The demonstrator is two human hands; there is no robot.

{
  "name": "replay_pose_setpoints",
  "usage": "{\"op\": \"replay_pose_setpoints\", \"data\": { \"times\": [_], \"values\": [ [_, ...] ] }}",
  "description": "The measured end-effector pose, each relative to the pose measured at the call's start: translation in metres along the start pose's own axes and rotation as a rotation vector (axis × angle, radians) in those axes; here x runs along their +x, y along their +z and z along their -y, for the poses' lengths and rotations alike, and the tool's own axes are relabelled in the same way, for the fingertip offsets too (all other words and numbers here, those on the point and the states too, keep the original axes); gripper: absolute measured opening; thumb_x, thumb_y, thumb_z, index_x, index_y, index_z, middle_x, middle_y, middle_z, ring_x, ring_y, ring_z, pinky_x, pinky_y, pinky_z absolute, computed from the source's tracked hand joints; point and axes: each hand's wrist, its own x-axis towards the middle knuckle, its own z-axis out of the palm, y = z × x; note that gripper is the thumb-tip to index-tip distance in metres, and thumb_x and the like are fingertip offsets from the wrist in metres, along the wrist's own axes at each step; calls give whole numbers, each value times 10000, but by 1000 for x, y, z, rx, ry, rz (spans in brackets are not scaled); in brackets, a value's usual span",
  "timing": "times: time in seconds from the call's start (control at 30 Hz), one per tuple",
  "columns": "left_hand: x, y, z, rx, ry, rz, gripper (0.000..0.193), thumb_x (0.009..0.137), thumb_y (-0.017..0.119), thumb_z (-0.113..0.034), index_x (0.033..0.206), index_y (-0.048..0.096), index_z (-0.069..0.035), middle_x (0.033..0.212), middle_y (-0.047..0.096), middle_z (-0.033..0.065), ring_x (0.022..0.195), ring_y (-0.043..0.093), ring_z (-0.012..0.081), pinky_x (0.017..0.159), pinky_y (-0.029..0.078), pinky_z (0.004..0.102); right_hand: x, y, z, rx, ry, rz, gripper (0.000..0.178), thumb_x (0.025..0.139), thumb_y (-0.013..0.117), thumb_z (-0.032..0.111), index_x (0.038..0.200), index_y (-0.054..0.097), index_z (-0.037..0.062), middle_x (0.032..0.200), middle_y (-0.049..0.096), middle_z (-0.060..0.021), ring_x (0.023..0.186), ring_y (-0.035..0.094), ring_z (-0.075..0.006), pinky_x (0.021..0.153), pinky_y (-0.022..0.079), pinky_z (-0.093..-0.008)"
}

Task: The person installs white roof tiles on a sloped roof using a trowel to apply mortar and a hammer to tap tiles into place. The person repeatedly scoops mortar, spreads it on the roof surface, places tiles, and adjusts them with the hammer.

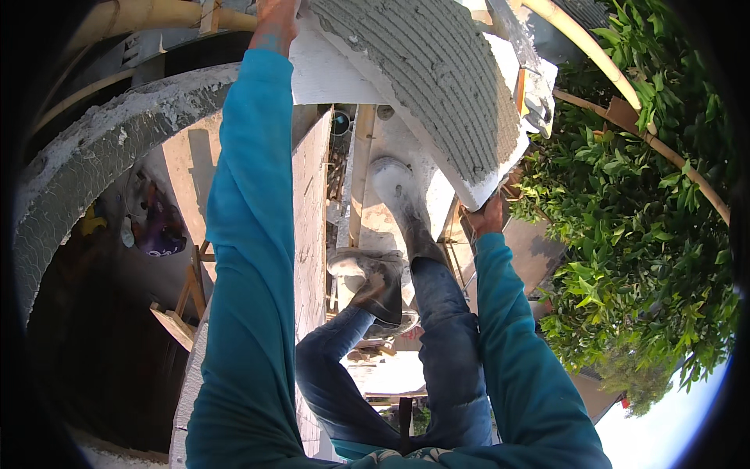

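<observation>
A white, foam-like board (pixel 437 86) slants across the top of the view, its upper face coated with grey mortar combed into ridges. My right hand (pixel 488 215) is closed round its lower right corner, with the fingers partly hidden beneath. At the top edge, my left hand (pixel 276 23) grips the board's upper left side; the frame cuts off its fingertips. A white surface (pixel 332 74) lies behind the board, close to my left wrist. Right of the board is a mortar-crusted piece (pixel 537 105) with an orange strip; its kind is unclear.
My dusty boots (pixel 398 184) stand on narrow planking beside a bamboo pole (pixel 361 172). A curved, mortar-edged wall (pixel 101 164) arches at left over a dark drop. Bamboo poles (pixel 590 51) cross the upper right, and leafy branches (pixel 641 219) fill the right side. Wooden bracing (pixel 176 324) sits lower left.
</observation>
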Motion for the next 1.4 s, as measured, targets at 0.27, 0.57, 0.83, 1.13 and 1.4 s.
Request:
{"op": "replay_pose_setpoints", "data": {
  "times": [0.27, 0.57, 0.83, 1.13, 1.4],
  "values": [
    [-55, -98, 3, -234, -164, -450, 349, 801, 830, -233, 1018, 642, -35, 1050, 670, 78, 933, 605, 144, 857, 482, 327, -16, -28, 35, -404, 55, 36, 390, 1046, 355, 301, 1275, 571, 70, 1210, 658, -94, 1042, 670, -269, 813, 579, -447],
    [-44, -102, 13, -52, -134, -610, 551, 733, 877, -346, 1033, 616, 36, 1084, 680, 150, 924, 645, 198, 799, 517, 362, -57, -10, 66, -130, -64, -91, 516, 959, 581, 348, 1370, 486, 52, 1280, 586, -108, 1082, 600, -277, 893, 480, -392],
    [-41, -75, -26, 304, -308, -591, 836, 659, 836, -588, 1146, 588, 44, 1175, 634, 223, 1046, 622, 313, 911, 494, 438, -170, 92, 53, -1305, -1093, -358, 912, 781, 799, 386, 1478, 307, 63, 1448, 378, -214, 1377, 325, -389, 1127, 264, -563],
    [-42, -50, -69, 695, -314, -507, 1106, 690, 657, -763, 1344, 468, 108, 1337, 553, 264, 1243, 532, 385, 1050, 412, 428, -132, 118, 65, -1604, -1372, -314, 1031, 682, 839, 218, 1488, 226, 25, 1445, 354, -204, 1334, 350, -418, 1127, 239, -555],
    [-41, -64, -59, 570, -299, -429, 727, 719, 699, -668, 1125, 723, -66, 1213, 671, 163, 1126, 636, 320, 975, 482, 392, -120, 98, 61, -1702, -1347, -321, 793, 682, 777, 150, 1351, 373, 17, 1304, 431, -206, 1218, 412, -412, 1044, 297, -553]
  ]
}}
